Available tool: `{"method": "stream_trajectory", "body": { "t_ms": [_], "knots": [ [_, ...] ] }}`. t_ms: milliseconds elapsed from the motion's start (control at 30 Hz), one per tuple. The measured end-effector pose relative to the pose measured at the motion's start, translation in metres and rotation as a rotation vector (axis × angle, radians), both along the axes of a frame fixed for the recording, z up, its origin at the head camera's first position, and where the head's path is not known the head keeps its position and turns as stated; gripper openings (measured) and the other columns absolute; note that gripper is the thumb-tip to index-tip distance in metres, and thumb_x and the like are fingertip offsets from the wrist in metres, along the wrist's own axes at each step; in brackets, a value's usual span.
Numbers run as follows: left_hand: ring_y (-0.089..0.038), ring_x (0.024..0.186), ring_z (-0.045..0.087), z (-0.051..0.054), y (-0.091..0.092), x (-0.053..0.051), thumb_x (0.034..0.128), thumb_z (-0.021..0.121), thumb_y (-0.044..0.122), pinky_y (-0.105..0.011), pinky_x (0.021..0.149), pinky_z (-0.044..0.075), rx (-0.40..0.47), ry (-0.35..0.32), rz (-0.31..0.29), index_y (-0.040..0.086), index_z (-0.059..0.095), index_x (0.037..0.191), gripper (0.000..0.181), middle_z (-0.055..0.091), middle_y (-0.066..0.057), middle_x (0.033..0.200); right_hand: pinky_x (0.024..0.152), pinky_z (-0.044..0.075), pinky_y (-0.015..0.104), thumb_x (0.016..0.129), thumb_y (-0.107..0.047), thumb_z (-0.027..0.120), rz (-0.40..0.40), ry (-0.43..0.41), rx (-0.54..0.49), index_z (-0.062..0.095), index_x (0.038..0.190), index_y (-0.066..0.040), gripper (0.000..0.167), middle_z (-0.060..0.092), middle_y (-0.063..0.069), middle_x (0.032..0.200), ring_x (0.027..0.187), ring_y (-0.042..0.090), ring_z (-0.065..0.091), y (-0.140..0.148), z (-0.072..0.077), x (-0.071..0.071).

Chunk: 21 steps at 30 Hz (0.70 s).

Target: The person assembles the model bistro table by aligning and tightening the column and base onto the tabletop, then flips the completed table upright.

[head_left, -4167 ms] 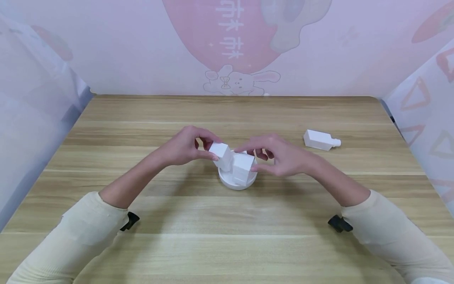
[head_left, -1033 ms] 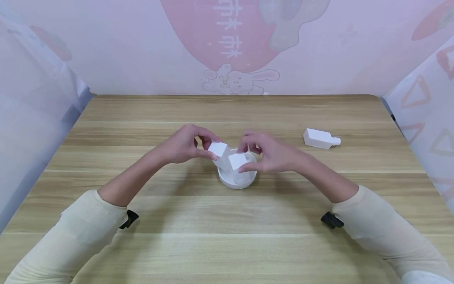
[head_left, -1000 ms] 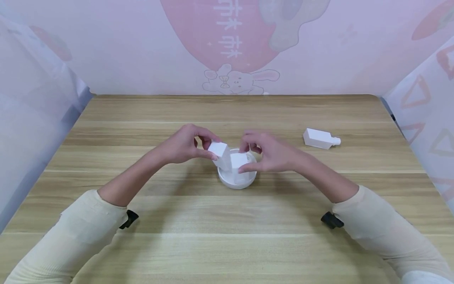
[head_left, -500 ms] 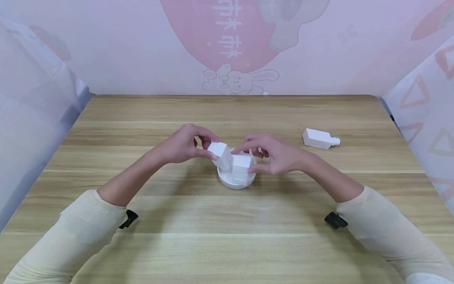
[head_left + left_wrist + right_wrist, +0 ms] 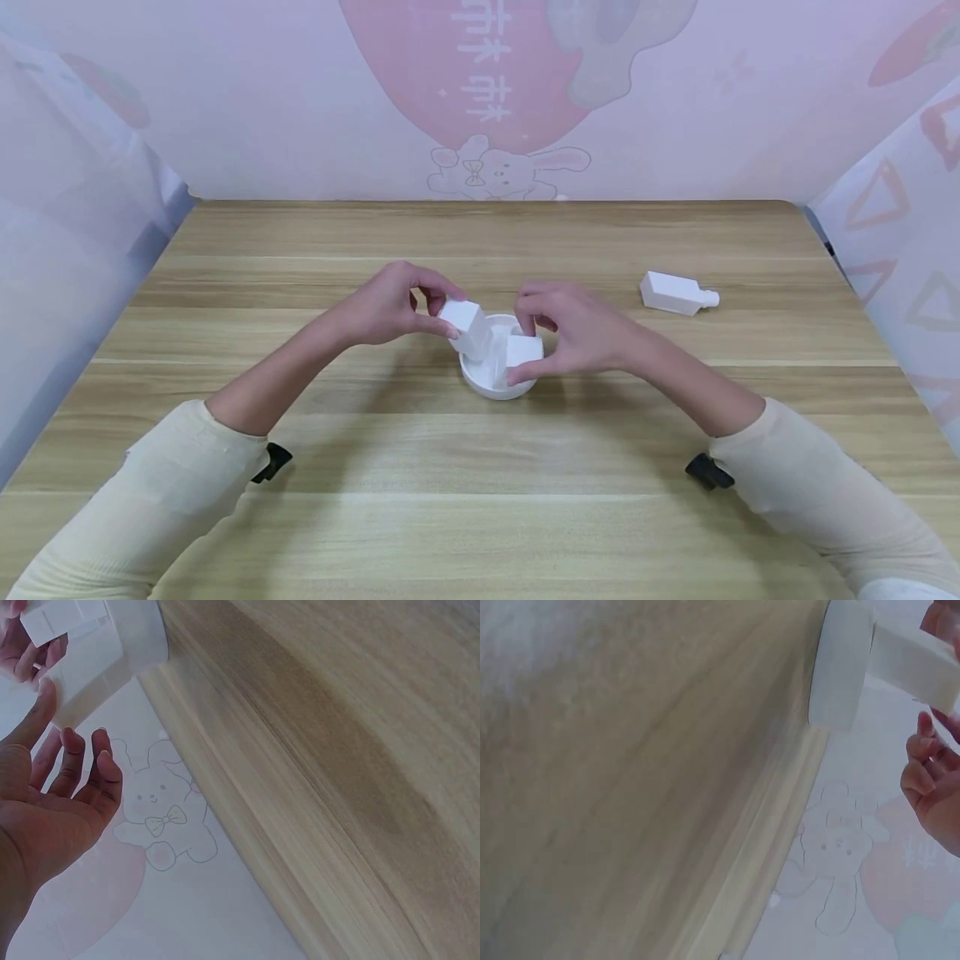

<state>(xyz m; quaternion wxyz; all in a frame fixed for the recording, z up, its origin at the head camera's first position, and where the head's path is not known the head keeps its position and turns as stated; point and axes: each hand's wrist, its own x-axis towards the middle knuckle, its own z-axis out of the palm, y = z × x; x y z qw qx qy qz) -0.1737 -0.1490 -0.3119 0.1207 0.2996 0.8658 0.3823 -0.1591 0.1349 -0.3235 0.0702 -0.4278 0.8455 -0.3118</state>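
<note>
A round white dish (image 5: pixel 477 382) stands on the table, a raised strip showing inside it. My left hand (image 5: pixel 390 307) pinches a white box-shaped block (image 5: pixel 467 327) that leans over the dish's left side. A second white block (image 5: pixel 524 348) is between the thumb and fingers of my right hand (image 5: pixel 577 327), over the dish's right side. The lower ends of both blocks are hard to make out. In the left wrist view, my left thumb presses the tilted block (image 5: pixel 90 679), with the dish (image 5: pixel 142 634) behind it. In the right wrist view, my right hand (image 5: pixel 934 780) is partly cut off.
A white bottle-shaped piece (image 5: pixel 671 292) lies on its side at the right rear of the wooden table (image 5: pixel 480 517). A printed pink curtain (image 5: pixel 285 108) closes off the back, and sheets hang at both sides.
The block in my right hand has gone left, upright, and now back to the right, apart from the left block. My left hand and its block have hardly moved.
</note>
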Motion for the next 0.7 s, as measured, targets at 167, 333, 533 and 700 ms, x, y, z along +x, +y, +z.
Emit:
{"method": "stream_trajectory", "body": {
  "t_ms": [167,333,533,700],
  "knots": [
    [-0.024,0.088,0.058,0.000,0.000,0.000,0.0801,0.090,0.007,-0.026,0.064,0.044,0.001,-0.004,0.000,-0.002,0.078,0.112,0.035,0.062,-0.002,0.078,0.064,0.042,0.034,0.082,-0.029,0.087,0.172,-0.116,-0.064,0.073,0.119,-0.012,0.043,0.058,-0.003,0.099,0.073,0.031,0.051,0.010,0.002,-0.005],
    [-0.025,0.087,0.058,0.002,0.000,0.000,0.0797,0.090,0.006,-0.026,0.065,0.045,-0.001,-0.008,0.001,-0.002,0.078,0.112,0.036,0.063,-0.002,0.079,0.062,0.044,0.035,0.089,-0.016,0.077,0.326,-0.179,-0.117,0.071,0.129,-0.011,0.041,0.059,-0.002,0.108,0.074,0.032,0.051,0.017,0.001,-0.010],
    [-0.024,0.087,0.057,0.001,0.000,-0.001,0.0788,0.090,0.005,-0.026,0.065,0.045,-0.006,-0.004,0.001,-0.002,0.078,0.112,0.037,0.061,-0.003,0.079,0.065,0.042,0.036,0.089,-0.013,0.080,0.302,-0.232,-0.089,0.074,0.124,-0.010,0.036,0.059,0.001,0.107,0.076,0.030,0.048,0.019,0.003,-0.012],
    [-0.024,0.086,0.056,0.002,-0.001,-0.001,0.0781,0.091,0.006,-0.026,0.064,0.044,-0.003,-0.001,0.004,-0.002,0.078,0.112,0.037,0.060,-0.003,0.079,0.066,0.040,0.035,0.085,-0.020,0.087,0.214,-0.242,-0.049,0.075,0.115,-0.012,0.032,0.058,0.001,0.103,0.077,0.034,0.048,0.016,0.008,-0.010]
  ]
}}
